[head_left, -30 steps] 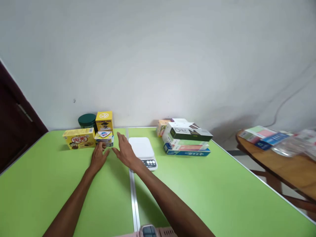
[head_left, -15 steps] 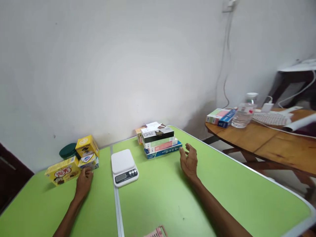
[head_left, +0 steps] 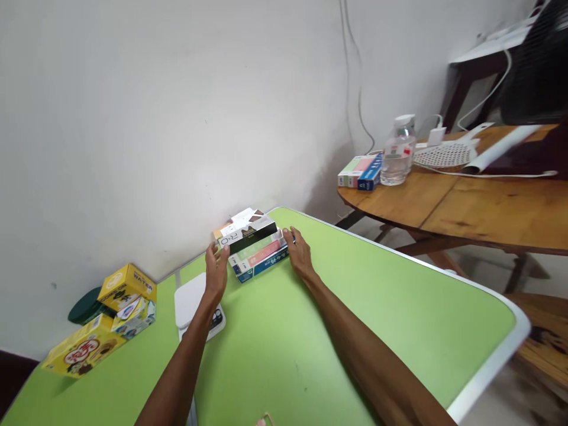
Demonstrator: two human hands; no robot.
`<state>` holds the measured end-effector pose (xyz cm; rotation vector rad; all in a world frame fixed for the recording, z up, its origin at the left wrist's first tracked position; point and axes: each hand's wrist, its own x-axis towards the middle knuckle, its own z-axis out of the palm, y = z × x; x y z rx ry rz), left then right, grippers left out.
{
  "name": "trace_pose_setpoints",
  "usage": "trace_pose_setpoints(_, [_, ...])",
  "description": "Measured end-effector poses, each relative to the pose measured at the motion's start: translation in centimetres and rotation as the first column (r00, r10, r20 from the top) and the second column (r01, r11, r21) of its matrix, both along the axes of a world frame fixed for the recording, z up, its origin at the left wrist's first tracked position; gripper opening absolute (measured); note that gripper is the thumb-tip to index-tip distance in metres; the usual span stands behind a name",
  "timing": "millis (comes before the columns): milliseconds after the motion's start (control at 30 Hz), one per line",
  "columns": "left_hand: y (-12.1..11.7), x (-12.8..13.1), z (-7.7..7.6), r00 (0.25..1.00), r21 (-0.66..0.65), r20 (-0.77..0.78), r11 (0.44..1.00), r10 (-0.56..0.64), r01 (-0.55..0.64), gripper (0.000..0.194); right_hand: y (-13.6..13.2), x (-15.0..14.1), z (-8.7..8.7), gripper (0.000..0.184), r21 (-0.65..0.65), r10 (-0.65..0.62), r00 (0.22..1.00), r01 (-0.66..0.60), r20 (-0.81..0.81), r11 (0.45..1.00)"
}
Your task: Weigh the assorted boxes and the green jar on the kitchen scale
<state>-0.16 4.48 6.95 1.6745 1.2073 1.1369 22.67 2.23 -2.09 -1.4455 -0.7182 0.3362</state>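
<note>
A stack of flat boxes stands near the wall: a black and silver box (head_left: 248, 235) on top, a white, green and pink box (head_left: 260, 253) below it, and a blue toothpaste-like box (head_left: 265, 265) at the bottom. My left hand (head_left: 216, 271) is at the stack's left end, fingers apart, thumb by the black box. At the right end my right hand (head_left: 299, 254) is also open, fingertips close to or touching the boxes. Exact contact cannot be made out. Beneath my left forearm lies a white kitchen scale (head_left: 189, 300), its display partly hidden.
Yellow cartons (head_left: 84, 349), (head_left: 126, 287) and a smaller patterned box (head_left: 136, 318) stand at the left beside a green lid (head_left: 86, 306). A wooden table (head_left: 412, 204) on the right holds a water bottle (head_left: 397, 155), boxes and a white strainer (head_left: 446, 154).
My left hand has left the small patterned box and moved right to the stack. My right hand has come to the stack's right end. The camera view has turned right.
</note>
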Motion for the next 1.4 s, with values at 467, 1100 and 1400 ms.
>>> trace_pose_setpoints(467, [0.8,1.2,-0.7,0.994,0.054,0.093,0.997,-0.062,0.057,0.053,-2.5,-0.9,0.1,0.080,-0.023,-0.183,0.982,0.184,0.047,0.983])
trace_pose_setpoints(1100, [-0.8,-9.2,1.2,0.999,0.221,0.036,0.975,0.022,-0.029,0.061,-5.4,-10.2,7.9,0.073,0.146,0.164,0.877,-0.253,0.451,0.956])
trace_pose_setpoints(1400, [-3.4,-22.2,-5.6,0.971,0.056,0.017,0.969,0.239,-0.240,0.063,-4.4,-21.8,1.7,0.090,-0.044,0.497,0.796,-0.515,0.345,0.856])
